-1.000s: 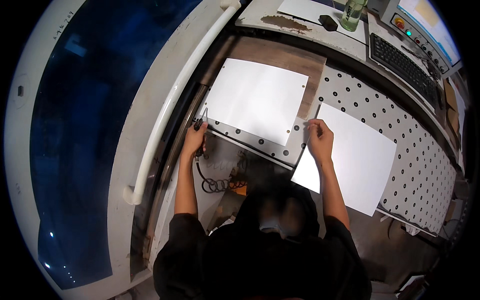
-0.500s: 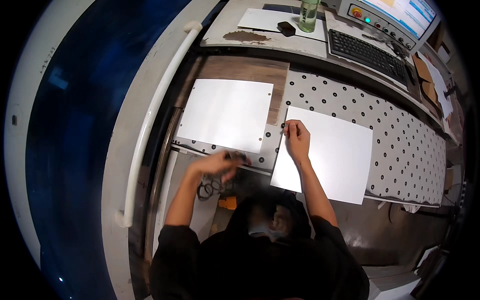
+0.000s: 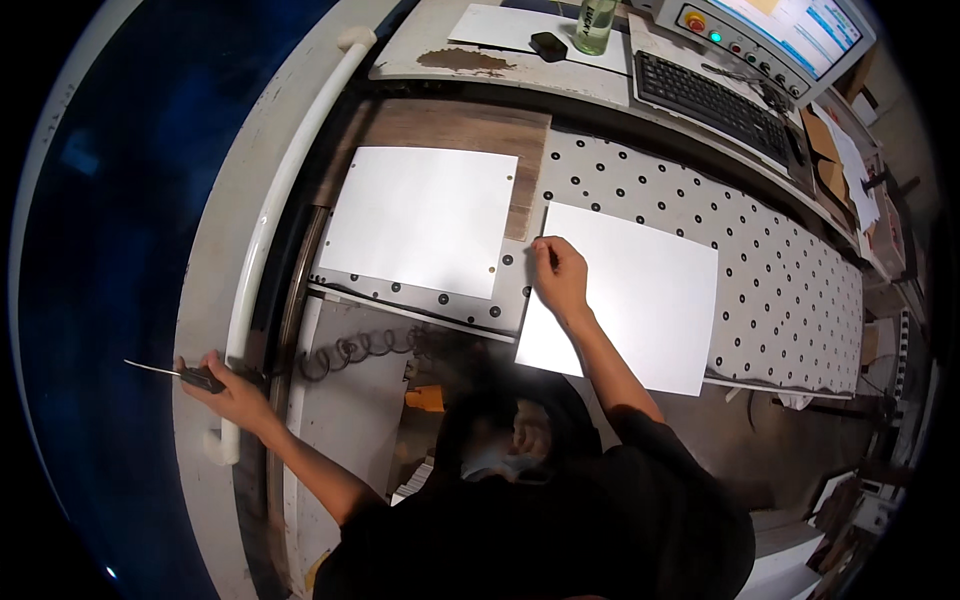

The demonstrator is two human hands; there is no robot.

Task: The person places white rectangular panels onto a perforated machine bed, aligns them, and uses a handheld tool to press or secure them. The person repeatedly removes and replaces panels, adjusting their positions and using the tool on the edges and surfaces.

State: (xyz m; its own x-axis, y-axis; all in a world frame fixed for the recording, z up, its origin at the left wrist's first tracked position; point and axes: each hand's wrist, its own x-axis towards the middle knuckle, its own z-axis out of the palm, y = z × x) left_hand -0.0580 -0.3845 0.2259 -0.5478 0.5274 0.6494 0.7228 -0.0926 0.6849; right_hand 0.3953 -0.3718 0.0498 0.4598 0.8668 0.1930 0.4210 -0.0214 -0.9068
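Observation:
My left hand (image 3: 232, 396) is closed around a black air blow gun (image 3: 203, 379) with a thin metal nozzle pointing left, over the pale machine edge beside the white handrail (image 3: 262, 240). A coiled black hose (image 3: 360, 350) stretches from near that hand toward my body. My right hand (image 3: 562, 275) is closed, fingertips pinched at the left edge of a white sheet (image 3: 650, 290); whatever is between them, if anything, is too small to make out. Left of it, another white sheet (image 3: 415, 220) lies flat, with small spots near its corners.
Under the sheets are a brown wood-grain board (image 3: 450, 120) and a pale table with black studs (image 3: 790, 310). On the shelf behind stand a green bottle (image 3: 594, 28), a keyboard (image 3: 710, 108) and a control panel with screen (image 3: 765, 40). A blue machine surface (image 3: 110, 270) lies left.
My left hand has swung left and outward with the blow gun, from the table's front edge to beside the handrail, and the hose has stretched. My right hand stays at the right sheet's edge.

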